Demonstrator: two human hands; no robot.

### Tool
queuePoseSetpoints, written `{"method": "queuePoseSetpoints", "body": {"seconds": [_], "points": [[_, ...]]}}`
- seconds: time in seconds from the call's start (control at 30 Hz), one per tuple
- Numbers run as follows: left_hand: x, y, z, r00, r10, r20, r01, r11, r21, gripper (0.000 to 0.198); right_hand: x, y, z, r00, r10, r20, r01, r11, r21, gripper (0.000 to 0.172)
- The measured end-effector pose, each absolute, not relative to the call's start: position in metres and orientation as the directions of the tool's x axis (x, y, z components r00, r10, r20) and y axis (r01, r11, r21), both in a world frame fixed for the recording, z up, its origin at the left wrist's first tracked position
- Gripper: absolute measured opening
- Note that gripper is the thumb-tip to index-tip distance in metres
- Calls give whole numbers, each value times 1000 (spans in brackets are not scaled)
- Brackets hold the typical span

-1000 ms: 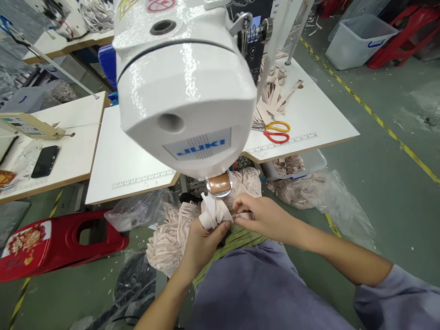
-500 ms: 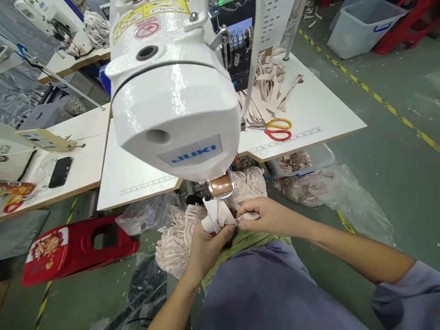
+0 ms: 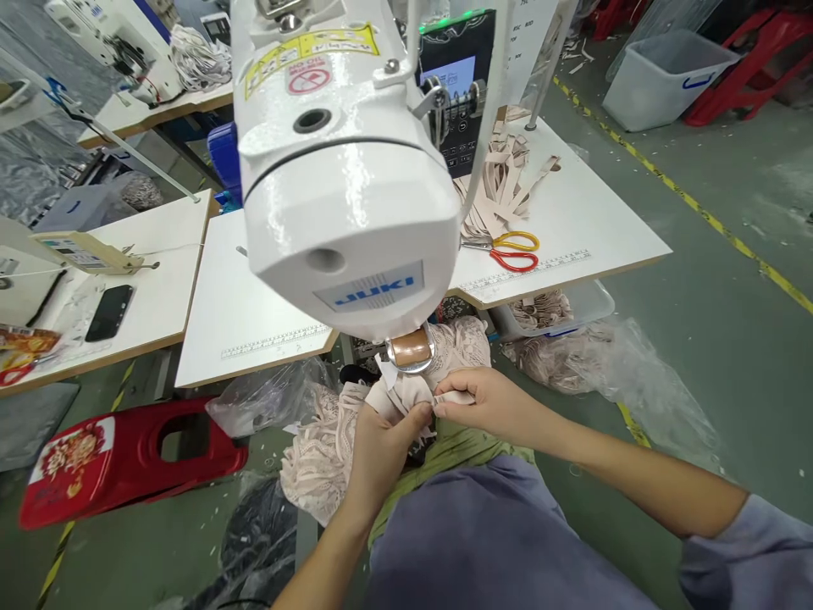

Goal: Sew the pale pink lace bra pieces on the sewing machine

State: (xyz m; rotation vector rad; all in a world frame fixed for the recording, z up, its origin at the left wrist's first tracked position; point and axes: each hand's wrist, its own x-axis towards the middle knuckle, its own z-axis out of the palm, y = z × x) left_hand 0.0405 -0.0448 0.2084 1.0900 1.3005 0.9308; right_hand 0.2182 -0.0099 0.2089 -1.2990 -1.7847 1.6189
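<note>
My left hand [image 3: 386,442] is closed on a folded piece of beige fabric [image 3: 397,395], thumb on top. To its right, my right hand [image 3: 492,405] pinches a narrow beige strap [image 3: 456,397] that meets the fabric between both hands. Just beyond them is the lower end of a white sewing machine [image 3: 349,229], with a brown, metal-rimmed part [image 3: 412,349] near the fabric. Beige lace pieces [image 3: 321,457] hang in a heap left of my left hand, and more lace [image 3: 467,343] lies behind my right hand. The needle area is hidden under the machine head.
Scissors with yellow and red handles [image 3: 514,251] lie on the white tabletop [image 3: 590,212] beside beige strips [image 3: 508,174]. A plastic bin [image 3: 594,301] stands below its right edge. A red stool [image 3: 136,457] is at the left, and a phone [image 3: 110,313] lies on the neighbouring table.
The camera view has shifted slightly, so the machine head appears further right and lower. Both hands keep hold of the beige fabric and strap, and the fabric lies a little flatter.
</note>
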Motion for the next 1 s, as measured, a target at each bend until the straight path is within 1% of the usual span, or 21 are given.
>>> {"method": "queuePoseSetpoints", "body": {"seconds": [0.07,0.1,0.17,0.2,0.27,0.33,0.4,0.47,0.5,0.53,0.6,0.63,0.67,0.7,0.73,0.77,0.8,0.87,0.9,0.97,1.0], "points": [[38,-42,213,97,958,-272,64,266,962,31,216,-8,210,-491,843,-219,400,-5,-917,17],[35,-42,213,108,952,-286,67,280,958,31,216,-6,211,-503,833,-231,404,-10,-915,16],[25,-45,208,118,941,-317,40,314,949,28,216,0,214,-546,773,-323,377,-117,-919,15],[20,-49,202,106,941,-321,-10,324,946,31,217,4,216,-573,733,-366,350,-186,-918,16],[14,-58,186,34,956,-291,-185,292,938,49,217,14,222,-615,676,-405,286,-287,-914,21],[17,-70,168,-69,974,-216,-408,170,897,67,216,27,231,-632,659,-408,242,-332,-912,24],[28,-80,154,-123,985,-124,-577,30,816,79,213,40,240,-666,617,-419,235,-359,-903,25],[38,-86,148,-79,996,-32,-645,-27,764,97,209,54,249,-718,565,-407,276,-306,-911,23],[40,-87,148,-47,999,2,-636,-31,771,105,207,61,253,-743,544,-390,305,-244,-921,21],[40,-85,151,-18,999,32,-601,-37,798,109,206,67,257,-764,528,-371,336,-166,-927,17],[31,-78,157,-8,993,115,-447,-107,888,100,203,76,265,-795,502,-339,396,8,-918,6],[24,-72,160,-16,983,184,-322,-180,930,91,202,79,268,-805,494,-328,426,98,-899,5],[16,-65,162,-7,961,276,-164,-274,948,82,201,81,271,-810,490,-321,458,187,-869,8],[8,-57,163,35,927,374,13,-374,927,73,200,81,274,-806,499,-318,495,274,-825,11],[0,-50,164,107,882,458,185,-470,863,67,198,80,276,-790,527,-314,539,352,-765,12],[-7,-42,165,195,835,515,329,-550,767,65,197,79,278,-766,562,-313,587,412,-697,12],[-12,-35,165,289,788,544,432,-614,661,66,195,78,279,-739,597,-313,632,452,-629,12],[-17,-23,164,436,709,554,538,-699,471,67,193,75,280,-694,646,-317,693,481,-537,12],[-18,-19,163,481,680,553,563,-723,400,67,192,75,280,-689,650,-321,701,483,-525,13],[-17,-13,162,529,641,555,594,-747,297,65,192,76,279,-702,632,-328,686,477,-549,16],[-16,-12,162,534,635,559,609,-747,267,63,192,77,279,-709,625,-327,678,474,-562,19]]}}
